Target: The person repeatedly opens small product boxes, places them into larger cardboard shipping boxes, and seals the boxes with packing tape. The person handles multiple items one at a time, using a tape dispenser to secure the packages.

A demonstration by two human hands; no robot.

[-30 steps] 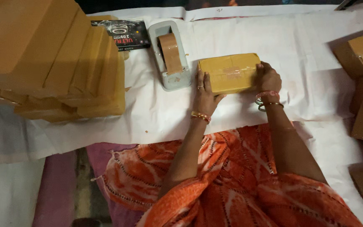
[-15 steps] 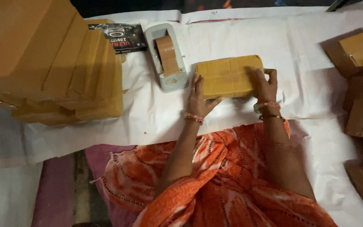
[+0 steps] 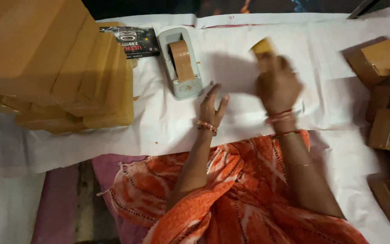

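My right hand [image 3: 277, 82] is blurred with motion and grips a brown wrapped box [image 3: 262, 46], of which only one end shows above the fingers. My left hand [image 3: 213, 105] rests flat on the white paper sheet [image 3: 231, 58], fingers spread, holding nothing. It lies just right of a grey tape dispenser [image 3: 182, 63] loaded with a roll of brown tape. Both wrists wear bangles.
A tall stack of brown wrapped boxes [image 3: 55, 68] fills the left side. A black printed carton [image 3: 129, 41] lies behind the dispenser. More brown boxes [image 3: 387, 99] are piled along the right edge. Orange patterned cloth [image 3: 231, 194] covers my lap below.
The wrapped box lay flat under both hands; now my right hand has lifted it up and to the right, and my left hand has let go and dropped to the paper.
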